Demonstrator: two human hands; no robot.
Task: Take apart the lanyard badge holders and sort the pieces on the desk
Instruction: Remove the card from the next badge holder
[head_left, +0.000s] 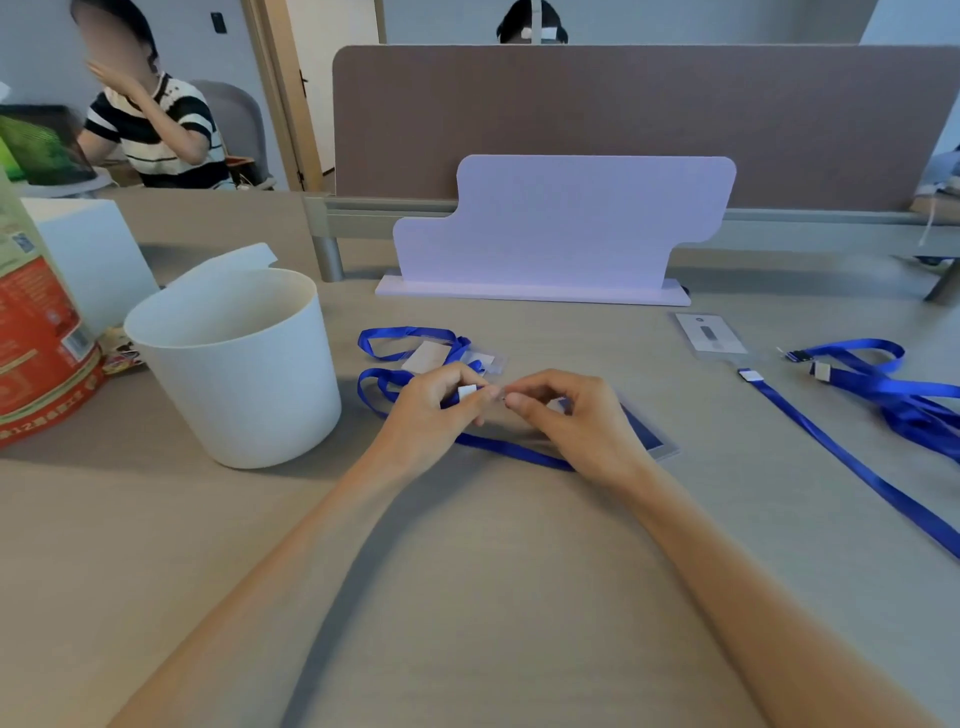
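Lanyard (514, 452) of glossy blue ribbon: left hand (434, 413) and right hand (569, 415) pinch its small white clip (466, 391).

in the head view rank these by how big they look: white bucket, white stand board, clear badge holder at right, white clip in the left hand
1. white stand board and white bucket: about alike, and the bucket is nearer, so no ranking between them
2. clear badge holder
3. white clip in the left hand
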